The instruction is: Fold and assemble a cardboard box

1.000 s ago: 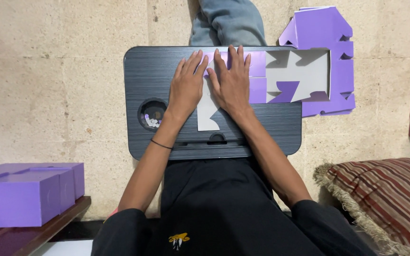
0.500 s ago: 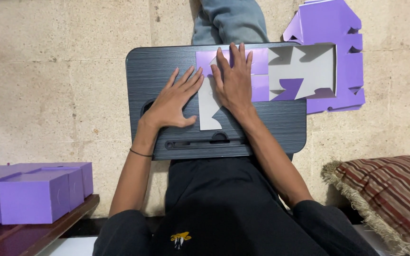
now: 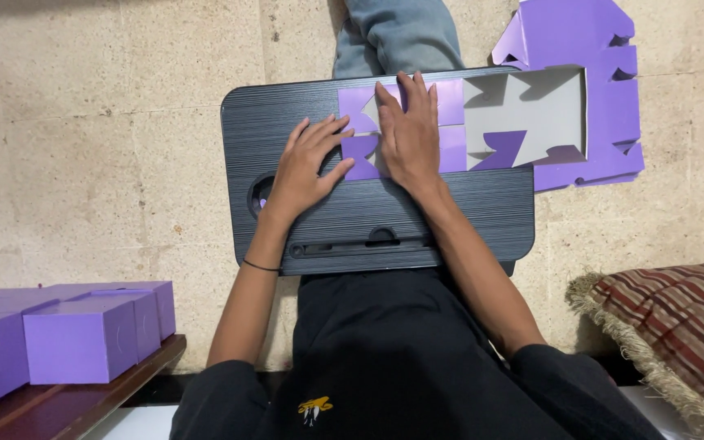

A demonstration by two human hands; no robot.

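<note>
Both forearms reach forward over a black lap tray [image 3: 287, 122], and the right hand [image 3: 409, 134] lies flat, fingers straight and close together, pressing down on a purple cardboard sheet [image 3: 450, 102] that rests on the tray's far right part and runs off its right edge over a second purple sheet [image 3: 588, 37] on the floor. The left hand [image 3: 307, 167] lies palm down with fingers spread, its fingertips on the sheet's near left corner. Neither hand grasps anything; both are open and flat.
</note>
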